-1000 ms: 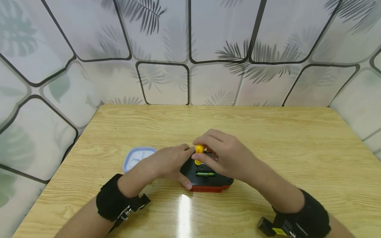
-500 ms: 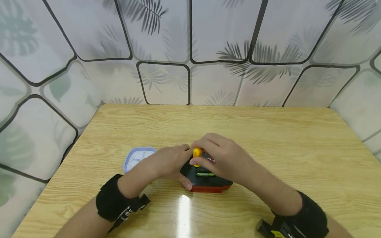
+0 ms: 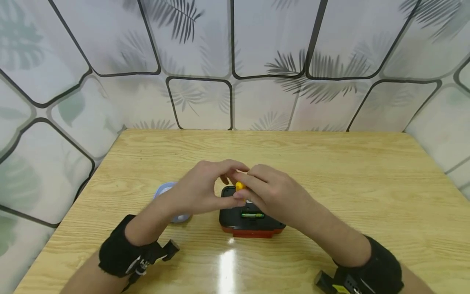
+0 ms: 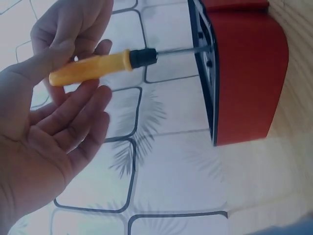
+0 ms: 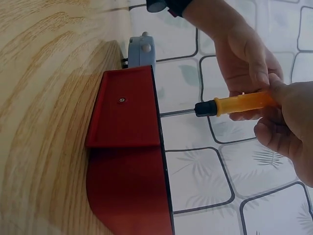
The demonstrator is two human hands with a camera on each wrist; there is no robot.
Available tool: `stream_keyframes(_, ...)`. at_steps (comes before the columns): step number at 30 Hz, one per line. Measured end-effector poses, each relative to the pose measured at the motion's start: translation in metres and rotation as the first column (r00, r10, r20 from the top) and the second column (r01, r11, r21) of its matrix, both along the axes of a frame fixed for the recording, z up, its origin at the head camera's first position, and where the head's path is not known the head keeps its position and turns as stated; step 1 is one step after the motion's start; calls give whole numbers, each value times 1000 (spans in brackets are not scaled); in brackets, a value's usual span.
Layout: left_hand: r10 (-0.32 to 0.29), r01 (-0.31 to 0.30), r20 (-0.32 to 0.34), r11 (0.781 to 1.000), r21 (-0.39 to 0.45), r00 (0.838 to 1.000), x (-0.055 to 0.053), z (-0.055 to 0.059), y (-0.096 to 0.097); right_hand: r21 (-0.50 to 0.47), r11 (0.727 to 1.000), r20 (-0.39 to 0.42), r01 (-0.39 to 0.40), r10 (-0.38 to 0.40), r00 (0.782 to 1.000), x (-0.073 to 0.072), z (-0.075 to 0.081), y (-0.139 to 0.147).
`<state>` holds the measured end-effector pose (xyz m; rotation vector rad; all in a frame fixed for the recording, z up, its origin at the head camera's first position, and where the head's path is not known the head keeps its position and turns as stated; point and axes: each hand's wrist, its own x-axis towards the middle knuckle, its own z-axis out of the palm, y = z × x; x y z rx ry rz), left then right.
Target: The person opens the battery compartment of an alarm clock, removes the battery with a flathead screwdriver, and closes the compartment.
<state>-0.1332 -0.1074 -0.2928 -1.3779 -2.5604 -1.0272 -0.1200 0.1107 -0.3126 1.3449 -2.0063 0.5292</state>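
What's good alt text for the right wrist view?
The right hand grips a yellow-handled screwdriver, its shaft reaching a red, black-edged box on a wood-grain table. The left hand is close by; a blue-gray object shows beyond the box.

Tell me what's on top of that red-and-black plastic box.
Its black top holds a green cylindrical battery; a yellow-handled screwdriver reaches down to it. The right hand covers part, hiding what's there.

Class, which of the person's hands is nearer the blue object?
Left. In the head view, the left hand and wrist partly hide the blue object; the right hand is farther right, above the red case.
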Motion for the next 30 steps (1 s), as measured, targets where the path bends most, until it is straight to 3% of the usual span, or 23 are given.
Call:
stream_keyframes(3, -3, 5, -29, 998, 64, 1000, 1, -2, 1, 15, 1000, 2, 1, -1, 1000, 0, 0, 2)
stream_keyframes(6, -6, 9, -54, 998, 64, 999, 1, -1, 0, 16, 1000, 22, 19, -19, 1000, 0, 2, 4)
stream_keyframes(11, 7, -10, -87, 999, -32, 996, 3, 5, -7, 44, 996, 60, 81, -84, 995, -1, 7, 8)
stream_keyframes(14, 10, -23, -124, 995, -101, 992, 4, 9, -12, 161, 976, 162, 146, -172, 972, -1, 10, 11)
stream_keyframes(16, 5, -26, -152, 990, -137, 988, 4, 12, -14, 311, 932, 300, 187, -283, 911, -1, 12, 15)
stream_keyframes(17, 0, -27, -165, 987, -156, 986, 5, 13, -15, 399, 896, 368, 195, -351, 861, -2, 13, 17)
stream_keyframes(20, -3, -32, -181, 981, -191, 984, 6, 16, -18, 626, 767, 514, 140, -540, 666, -5, 15, 23)
stream_keyframes(21, -1, -36, -184, 979, -200, 983, 7, 18, -19, 670, 734, 536, 110, -581, 612, -6, 15, 25)
stream_keyframes(22, 1, -41, -187, 977, -209, 982, 7, 18, -21, 695, 715, 553, 80, -601, 577, -8, 14, 26)
stream_keyframes(24, 5, -47, -189, 974, -221, 982, 6, 19, -24, 719, 694, 574, 36, -622, 532, -10, 13, 28)
stream_keyframes(30, 5, -50, -181, 968, -246, 983, 5, 21, -29, 743, 669, 576, -3, -637, 513, -11, 13, 27)
